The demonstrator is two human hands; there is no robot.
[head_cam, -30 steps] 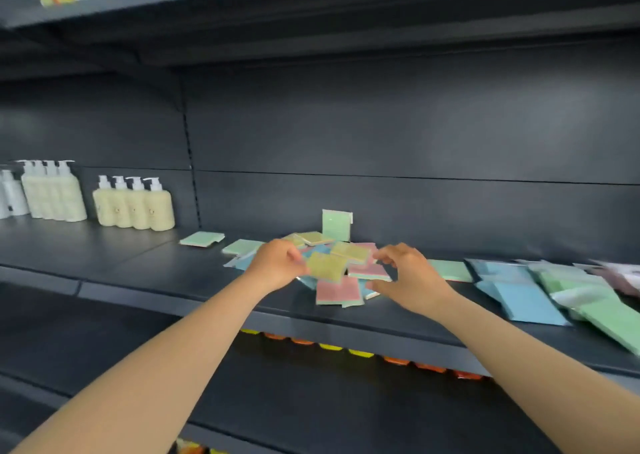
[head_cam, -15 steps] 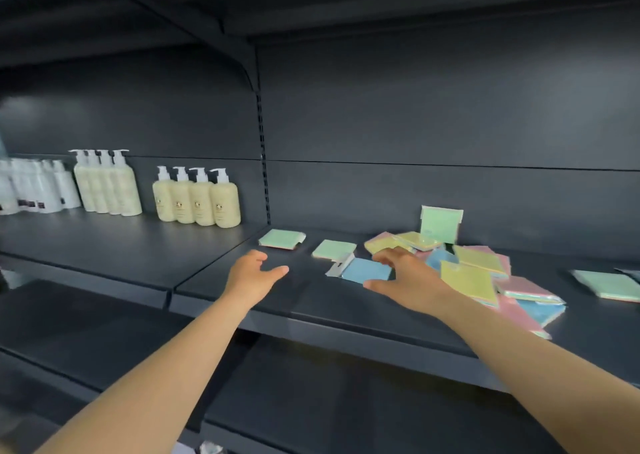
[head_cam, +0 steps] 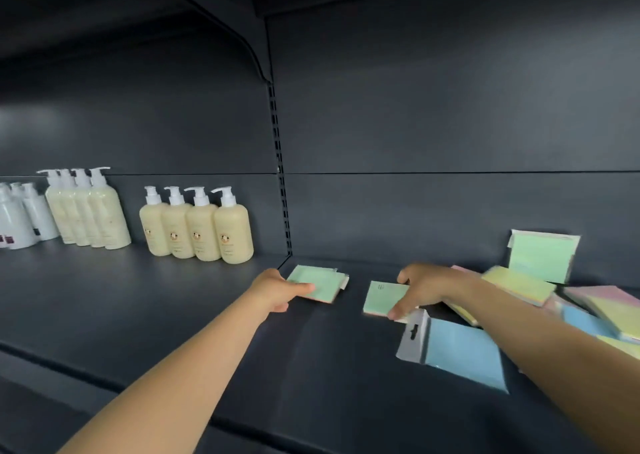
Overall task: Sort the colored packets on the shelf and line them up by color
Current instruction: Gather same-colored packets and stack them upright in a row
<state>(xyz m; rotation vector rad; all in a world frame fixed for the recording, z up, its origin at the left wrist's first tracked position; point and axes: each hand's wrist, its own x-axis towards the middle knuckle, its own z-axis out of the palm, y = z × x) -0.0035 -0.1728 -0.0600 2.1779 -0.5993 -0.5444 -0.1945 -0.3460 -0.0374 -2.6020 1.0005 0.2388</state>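
Reaching across the dark shelf (head_cam: 180, 315), we have both hands on green packets. Our left hand (head_cam: 273, 291) grips the far-left green packet (head_cam: 320, 282), thumb laid over its near corner and fingers tucked beneath; the packet lies flat near the slotted upright (head_cam: 280, 176) that divides the shelf bays. Our right hand (head_cam: 420, 289) pinches a second green packet (head_cam: 382, 297), thumb on its near edge, fingers curled over its right side; it sits flat just to the right of the first, with bare shelf between them. Just in front of that hand lies a blue packet (head_cam: 464, 353), its clear hang tab pointing toward the green one. Behind our right forearm the mixed pile (head_cam: 588, 308) spreads out: yellow, pink and blue packets overlapping at angles. A third green packet (head_cam: 542, 256) stands upright, leaning on the back panel above the pile. Over in the left bay, four cream pump bottles (head_cam: 197, 226) stand in a row, a taller cream group (head_cam: 86, 211) beside them, and white bottles (head_cam: 20, 218) at the edge of view.
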